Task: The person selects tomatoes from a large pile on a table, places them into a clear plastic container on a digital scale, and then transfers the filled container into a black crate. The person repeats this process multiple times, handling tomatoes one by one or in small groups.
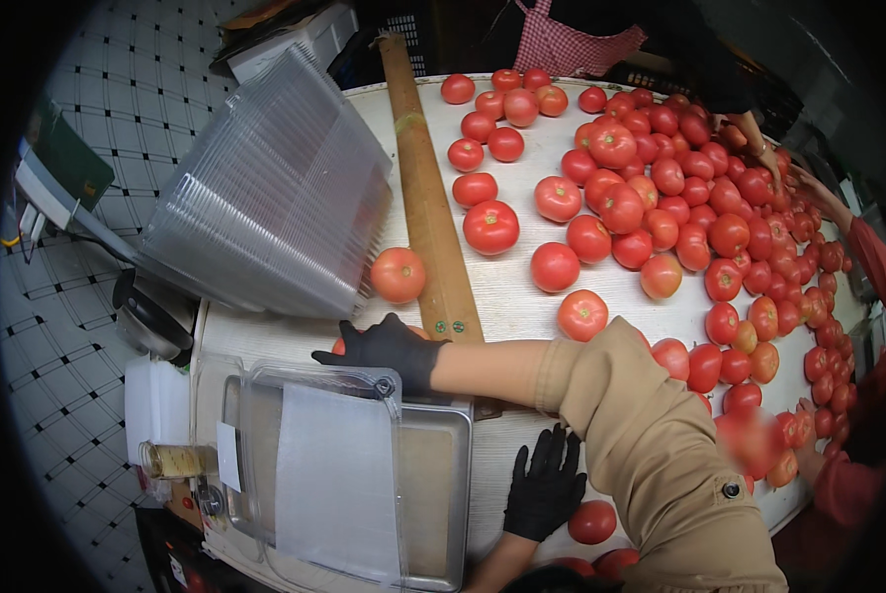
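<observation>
My right hand, in a black glove, reaches left across the view, its fingers spread over a tomato that shows between them. More red shows behind its knuckles. A clear plastic clamshell box with a white liner stands open just below it, on a steel tray. My left hand, also in a black glove, lies palm down on the white table with its fingers extended, beside another tomato. A single tomato lies by the wooden board.
Nested clear plastic boxes rise at the upper left. Many tomatoes cover the right side of the table. Other people's hands are among them at the far right. A glass jar and a metal kettle are at the left edge.
</observation>
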`<move>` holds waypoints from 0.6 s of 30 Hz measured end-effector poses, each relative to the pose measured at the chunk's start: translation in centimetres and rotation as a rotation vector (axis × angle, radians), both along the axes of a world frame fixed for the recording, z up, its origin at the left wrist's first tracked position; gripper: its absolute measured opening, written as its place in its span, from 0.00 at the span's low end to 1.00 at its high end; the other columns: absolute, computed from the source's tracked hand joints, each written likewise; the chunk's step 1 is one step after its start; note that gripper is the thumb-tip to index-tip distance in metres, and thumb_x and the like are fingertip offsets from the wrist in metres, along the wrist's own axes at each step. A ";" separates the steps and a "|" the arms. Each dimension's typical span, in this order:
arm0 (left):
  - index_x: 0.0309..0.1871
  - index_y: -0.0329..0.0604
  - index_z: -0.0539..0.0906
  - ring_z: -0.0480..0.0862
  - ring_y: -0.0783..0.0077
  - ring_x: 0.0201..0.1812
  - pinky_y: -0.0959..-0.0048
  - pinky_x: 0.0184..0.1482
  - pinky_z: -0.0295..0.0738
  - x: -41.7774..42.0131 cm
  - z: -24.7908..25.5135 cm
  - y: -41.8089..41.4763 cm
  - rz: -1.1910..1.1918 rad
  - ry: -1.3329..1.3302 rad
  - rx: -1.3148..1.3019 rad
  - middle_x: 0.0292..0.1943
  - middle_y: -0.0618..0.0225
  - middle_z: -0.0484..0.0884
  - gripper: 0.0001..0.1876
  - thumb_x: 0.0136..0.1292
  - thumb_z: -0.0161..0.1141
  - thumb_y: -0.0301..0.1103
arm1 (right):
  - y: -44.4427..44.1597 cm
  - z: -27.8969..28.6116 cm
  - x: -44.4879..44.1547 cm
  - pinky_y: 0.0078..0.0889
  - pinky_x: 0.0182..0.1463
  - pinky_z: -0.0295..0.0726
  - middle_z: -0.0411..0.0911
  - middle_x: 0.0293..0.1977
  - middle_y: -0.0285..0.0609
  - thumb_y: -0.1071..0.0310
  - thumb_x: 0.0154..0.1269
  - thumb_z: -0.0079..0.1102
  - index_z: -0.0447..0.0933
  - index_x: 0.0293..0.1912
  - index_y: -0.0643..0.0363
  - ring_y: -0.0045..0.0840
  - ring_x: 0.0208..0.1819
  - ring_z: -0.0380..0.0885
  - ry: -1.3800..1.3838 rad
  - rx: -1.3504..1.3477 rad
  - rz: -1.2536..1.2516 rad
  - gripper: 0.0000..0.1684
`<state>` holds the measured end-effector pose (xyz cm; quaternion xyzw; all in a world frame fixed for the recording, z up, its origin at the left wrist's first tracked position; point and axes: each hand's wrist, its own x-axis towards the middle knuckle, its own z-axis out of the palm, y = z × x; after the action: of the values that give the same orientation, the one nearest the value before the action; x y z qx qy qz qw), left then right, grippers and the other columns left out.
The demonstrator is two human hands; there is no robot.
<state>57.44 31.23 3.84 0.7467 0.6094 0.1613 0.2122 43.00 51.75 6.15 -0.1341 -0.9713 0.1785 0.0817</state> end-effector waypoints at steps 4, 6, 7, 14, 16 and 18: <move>0.70 0.50 0.61 0.59 0.59 0.69 0.51 0.66 0.52 0.2 0.4 0.2 0.025 0.053 -0.031 0.70 0.57 0.58 0.34 0.60 0.53 0.47 | 0.4 4.0 6.8 0.48 0.31 0.78 0.66 0.56 0.63 0.62 0.57 0.56 0.61 0.66 0.36 0.46 0.38 0.81 -0.191 -0.028 0.067 0.35; 0.70 0.50 0.61 0.59 0.58 0.69 0.50 0.66 0.51 0.3 0.7 0.1 0.014 0.054 -0.022 0.69 0.57 0.59 0.35 0.60 0.54 0.48 | -0.3 3.4 7.8 0.49 0.30 0.78 0.66 0.56 0.60 0.64 0.54 0.58 0.59 0.66 0.35 0.46 0.38 0.81 -0.165 0.113 -0.020 0.39; 0.69 0.48 0.63 0.60 0.57 0.69 0.50 0.66 0.51 0.4 0.4 0.2 0.009 0.073 -0.033 0.69 0.56 0.59 0.34 0.59 0.55 0.47 | -0.4 3.4 7.4 0.48 0.30 0.77 0.66 0.57 0.59 0.65 0.54 0.57 0.59 0.66 0.35 0.45 0.37 0.81 -0.223 0.100 -0.078 0.40; 0.68 0.50 0.65 0.60 0.57 0.69 0.51 0.67 0.49 0.8 0.5 0.3 -0.006 0.133 0.021 0.69 0.56 0.60 0.33 0.59 0.55 0.48 | 1.1 5.2 9.2 0.44 0.36 0.78 0.68 0.54 0.53 0.63 0.58 0.56 0.58 0.66 0.37 0.40 0.40 0.80 -0.174 -0.127 -0.179 0.36; 0.68 0.49 0.64 0.61 0.55 0.68 0.52 0.67 0.49 0.8 0.8 0.5 0.005 0.132 0.007 0.69 0.55 0.60 0.35 0.57 0.56 0.48 | 1.6 6.9 12.8 0.40 0.38 0.78 0.69 0.53 0.52 0.62 0.57 0.59 0.57 0.66 0.38 0.40 0.39 0.80 0.036 -0.190 -0.198 0.38; 0.69 0.52 0.63 0.60 0.56 0.69 0.52 0.67 0.49 0.7 0.3 0.2 0.022 0.146 0.019 0.70 0.56 0.58 0.35 0.58 0.56 0.48 | 3.0 9.5 17.8 0.38 0.44 0.77 0.70 0.52 0.51 0.64 0.52 0.65 0.56 0.67 0.40 0.41 0.45 0.77 0.114 -0.373 -0.340 0.44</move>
<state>58.14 31.40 4.13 0.7517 0.6299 0.1146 0.1584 60.75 54.80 15.61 -0.2981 -0.8790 0.3453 0.1389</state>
